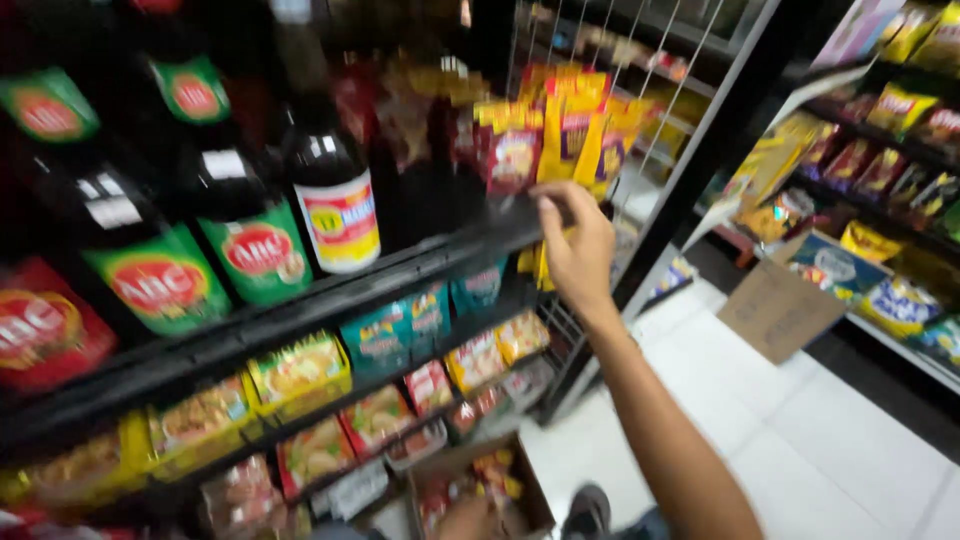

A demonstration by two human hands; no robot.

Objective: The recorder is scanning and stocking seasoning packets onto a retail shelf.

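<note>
My right hand reaches up to the right end of a black shelf. Its fingers are curled around a yellow packet that hangs by the shelf end. More yellow and red snack packets hang just above the hand. Dark sauce bottles with green and red labels and one with a white and yellow label stand on that shelf to the left. Low in the picture a blurred skin-coloured shape, seemingly my left hand, lies over an open cardboard box; its fingers are not clear.
Lower shelves hold yellow, red and teal food packets. A wire rack stands behind the hand. A second shelf unit of snack bags and a cardboard box line the right side. White tiled floor runs between; my shoe shows below.
</note>
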